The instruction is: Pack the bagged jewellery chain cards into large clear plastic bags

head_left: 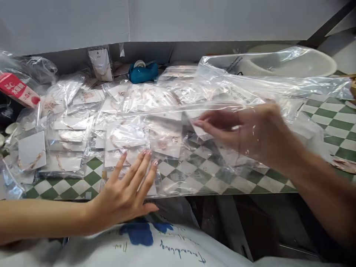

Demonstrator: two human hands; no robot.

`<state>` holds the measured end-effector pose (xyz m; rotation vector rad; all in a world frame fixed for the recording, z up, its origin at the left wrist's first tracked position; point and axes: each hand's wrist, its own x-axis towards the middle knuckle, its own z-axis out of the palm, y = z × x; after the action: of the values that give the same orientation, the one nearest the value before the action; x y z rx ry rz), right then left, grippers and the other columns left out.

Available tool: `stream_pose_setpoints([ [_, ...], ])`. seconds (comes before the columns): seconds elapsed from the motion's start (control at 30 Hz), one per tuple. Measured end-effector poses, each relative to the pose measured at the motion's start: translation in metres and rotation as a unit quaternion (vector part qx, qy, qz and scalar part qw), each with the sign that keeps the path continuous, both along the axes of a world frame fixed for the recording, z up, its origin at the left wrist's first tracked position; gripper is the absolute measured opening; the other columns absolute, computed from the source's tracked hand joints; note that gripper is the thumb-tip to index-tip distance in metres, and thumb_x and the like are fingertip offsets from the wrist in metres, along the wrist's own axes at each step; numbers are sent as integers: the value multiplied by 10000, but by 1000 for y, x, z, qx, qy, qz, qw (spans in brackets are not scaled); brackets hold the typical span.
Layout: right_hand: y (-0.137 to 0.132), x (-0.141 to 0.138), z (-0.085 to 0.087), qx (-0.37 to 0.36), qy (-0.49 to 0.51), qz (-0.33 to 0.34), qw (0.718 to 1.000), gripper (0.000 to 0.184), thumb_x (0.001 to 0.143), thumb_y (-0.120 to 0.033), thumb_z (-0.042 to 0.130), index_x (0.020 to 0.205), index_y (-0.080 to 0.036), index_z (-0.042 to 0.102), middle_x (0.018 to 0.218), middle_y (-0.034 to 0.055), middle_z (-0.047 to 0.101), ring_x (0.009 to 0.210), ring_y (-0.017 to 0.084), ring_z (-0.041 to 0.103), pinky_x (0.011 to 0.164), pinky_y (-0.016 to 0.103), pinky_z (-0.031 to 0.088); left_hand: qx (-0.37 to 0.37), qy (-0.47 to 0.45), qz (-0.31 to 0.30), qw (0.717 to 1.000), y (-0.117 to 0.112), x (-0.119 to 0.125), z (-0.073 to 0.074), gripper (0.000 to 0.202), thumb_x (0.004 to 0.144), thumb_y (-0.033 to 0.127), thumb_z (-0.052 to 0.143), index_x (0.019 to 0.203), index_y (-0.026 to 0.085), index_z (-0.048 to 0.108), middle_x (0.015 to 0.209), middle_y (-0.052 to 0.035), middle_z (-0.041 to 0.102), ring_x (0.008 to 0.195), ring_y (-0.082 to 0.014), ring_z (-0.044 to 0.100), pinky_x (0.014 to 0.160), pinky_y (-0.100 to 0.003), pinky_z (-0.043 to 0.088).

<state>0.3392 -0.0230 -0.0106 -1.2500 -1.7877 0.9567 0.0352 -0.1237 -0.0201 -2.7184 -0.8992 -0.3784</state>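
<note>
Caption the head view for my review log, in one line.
Left hand rests on bagged jewelry cards while right hand touches clear plastic above a green-checkered tabletop.

Yours to log: one thin, clear plastic bag, glossy and creased; matt white paper cards under clear plastic; a smooth green-and-cream checked tabletop; a glossy teal plastic tape dispenser; a matt white cloth shirt front.
</note>
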Motion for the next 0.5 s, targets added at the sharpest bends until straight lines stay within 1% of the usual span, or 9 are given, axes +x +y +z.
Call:
stream_pose_setpoints([
  [0.03, -4, 12, 1, 64, -68, -43, 995, 202, 816, -481, 865, 939, -334, 801, 788, 40, 715, 642, 226, 629, 598, 429, 550, 11, 25, 23, 999, -7, -4, -13, 707, 1041, 554, 530, 1483, 4, 560, 1537, -282, 530, 1432, -405, 566, 1299, -647, 284],
  [0.1, -7, 31, 2, 188, -194, -88, 959, 483, 850, -516, 823, 1308, -446, 689, 1105, 63, 745, 965, 354, 703, 847, 570, 588, 18, 45, 51, 998, -15, -7, -30, 662, 1057, 531, 512, 1521, 61, 545, 1598, -228, 468, 1456, -405, 534, 1311, -693, 166],
  [0.13, -8, 38, 1, 229, -224, -77, 944, 627, 862, -506, 808, 1445, -489, 579, 1305, 61, 702, 1185, 413, 659, 994, 636, 541, 17, 45, 55, 997, -17, -7, -34, 636, 1057, 518, 517, 1538, 102, 538, 1620, -197, 446, 1468, -406, 516, 1307, -713, 124],
  [0.17, -7, 42, 0, 258, -242, -46, 934, 688, 885, -483, 779, 1512, -519, 498, 1474, 37, 619, 1375, 443, 553, 1128, 683, 445, 14, 39, 55, 998, -18, -6, -37, 613, 1055, 503, 529, 1548, 139, 534, 1633, -170, 431, 1477, -405, 502, 1302, -725, 94],
  [0.2, -6, 44, -2, 277, -252, -2, 927, 666, 913, -449, 737, 1522, -539, 482, 1580, -1, 537, 1497, 447, 433, 1228, 716, 313, 14, 31, 55, 998, -19, -5, -38, 590, 1052, 481, 546, 1552, 168, 535, 1639, -150, 425, 1483, -401, 494, 1300, -730, 74],
  [0.27, -3, 42, -5, 274, -255, 90, 923, 534, 949, -376, 662, 1442, -560, 575, 1600, -59, 523, 1569, 428, 325, 1301, 732, 48, 13, 19, 60, 998, -22, -3, -38, 543, 1047, 406, 582, 1551, 208, 537, 1640, -116, 430, 1488, -381, 493, 1305, -718, 48],
  [0.33, 0, 34, -8, 228, -234, 149, 933, 427, 951, -336, 642, 1310, -564, 682, 1462, -59, 654, 1531, 407, 404, 1309, 697, -66, 18, 2, 59, 998, -25, -3, -38, 502, 1041, 316, 609, 1527, 201, 563, 1617, -98, 471, 1471, -363, 517, 1315, -696, 33],
  [0.4, 2, 25, -10, 187, -191, 179, 947, 299, 932, -339, 680, 1136, -538, 769, 1285, -39, 755, 1449, 393, 524, 1323, 677, -42, 17, -14, 43, 999, -27, -7, -38, 473, 1017, 197, 636, 1485, 142, 596, 1574, -112, 530, 1450, -354, 542, 1327, -669, 71],
  [0.5, 4, 12, -3, 188, -103, 186, 959, 73, 898, -400, 745, 890, -445, 802, 1084, -33, 811, 1267, 370, 686, 1302, 707, 180, -21, -84, 20, 996, -28, -20, -35, 548, 991, 68, 612, 1532, 98, 526, 1508, -159, 601, 1457, -327, 541, 1324, -636, 218],
])
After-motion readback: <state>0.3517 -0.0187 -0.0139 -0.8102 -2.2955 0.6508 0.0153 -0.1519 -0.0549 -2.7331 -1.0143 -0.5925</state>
